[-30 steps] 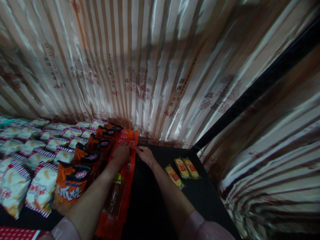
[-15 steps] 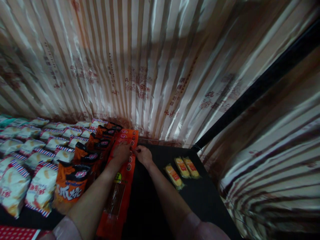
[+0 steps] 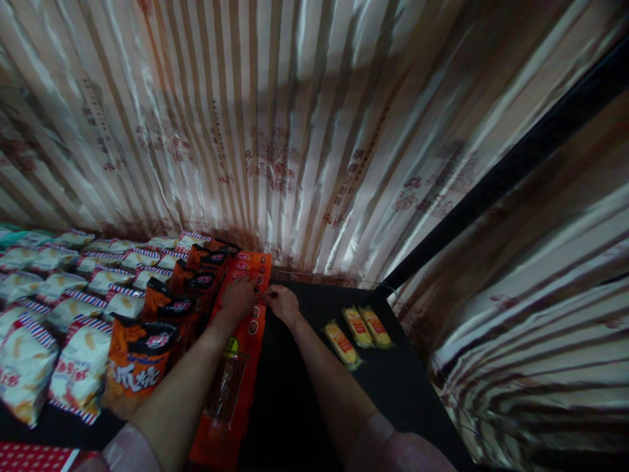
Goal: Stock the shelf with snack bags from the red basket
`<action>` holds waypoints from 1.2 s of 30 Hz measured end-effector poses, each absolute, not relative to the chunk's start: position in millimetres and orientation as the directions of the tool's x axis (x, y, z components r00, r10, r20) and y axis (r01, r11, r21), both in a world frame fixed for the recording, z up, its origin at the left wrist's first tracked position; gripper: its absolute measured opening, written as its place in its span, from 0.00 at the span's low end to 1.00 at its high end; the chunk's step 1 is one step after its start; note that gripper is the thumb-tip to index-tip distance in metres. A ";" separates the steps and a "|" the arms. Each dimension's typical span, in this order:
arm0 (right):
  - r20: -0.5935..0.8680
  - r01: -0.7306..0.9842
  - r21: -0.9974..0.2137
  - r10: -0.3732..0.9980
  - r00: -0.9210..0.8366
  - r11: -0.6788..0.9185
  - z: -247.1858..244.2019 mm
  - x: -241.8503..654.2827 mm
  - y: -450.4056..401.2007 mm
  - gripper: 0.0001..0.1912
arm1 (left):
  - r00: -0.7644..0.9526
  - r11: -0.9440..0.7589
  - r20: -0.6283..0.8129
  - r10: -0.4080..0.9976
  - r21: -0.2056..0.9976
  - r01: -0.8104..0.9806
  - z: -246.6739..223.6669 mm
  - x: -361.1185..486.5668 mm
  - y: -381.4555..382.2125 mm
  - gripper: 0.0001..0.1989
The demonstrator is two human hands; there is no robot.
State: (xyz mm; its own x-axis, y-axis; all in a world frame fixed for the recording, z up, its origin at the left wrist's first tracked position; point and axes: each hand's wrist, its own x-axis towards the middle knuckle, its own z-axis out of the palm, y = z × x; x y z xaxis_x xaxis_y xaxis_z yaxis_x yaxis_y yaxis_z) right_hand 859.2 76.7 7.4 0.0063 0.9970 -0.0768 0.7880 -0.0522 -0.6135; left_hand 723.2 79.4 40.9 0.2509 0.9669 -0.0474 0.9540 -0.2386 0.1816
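Long orange-red snack packets lie in a row at the middle of the black table, with a clear window showing thin brown sticks. My left hand rests over the upper part of these packets, its fingers closed at the right edge. Facing it, my right hand pinches at that same edge with thumb and forefinger together. The two hands' fingertips nearly meet, and the small detail between them is dark and blurred.
Left of the orange packets stand orange-and-black snack bags, then several rows of white snack bags. Three yellow wrapped snacks lie on the black table at right. A striped curtain and a dark pole stand behind.
Almost nothing differs. Both hands stay at the packet's edge, with only slight finger movement and a small shift of the view.
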 end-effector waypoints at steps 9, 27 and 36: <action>-0.085 0.784 -0.620 0.996 -0.022 -0.036 3.9 860.8 80.2 0.06 | 0.271 -0.260 -0.030 0.962 0.191 0.946 35.0 721.8 82.1 0.10; -0.102 0.835 -0.547 0.995 -0.001 -0.055 10.2 856.4 76.8 0.09 | 0.259 -0.246 -0.034 0.965 0.222 0.944 33.0 721.2 82.2 0.10; -0.121 0.835 -0.543 0.993 0.019 -0.082 13.1 855.2 75.6 0.08 | 0.239 -0.233 -0.004 0.971 0.210 0.950 35.4 722.2 75.5 0.10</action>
State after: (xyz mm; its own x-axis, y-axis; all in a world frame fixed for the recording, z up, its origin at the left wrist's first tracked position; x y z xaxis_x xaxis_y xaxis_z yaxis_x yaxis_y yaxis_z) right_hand 855.2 75.6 13.1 0.0192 0.9925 -0.1207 0.8354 -0.0822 -0.5435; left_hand 722.2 75.5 35.4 0.2388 0.9711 -0.0042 0.9496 -0.2326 0.2100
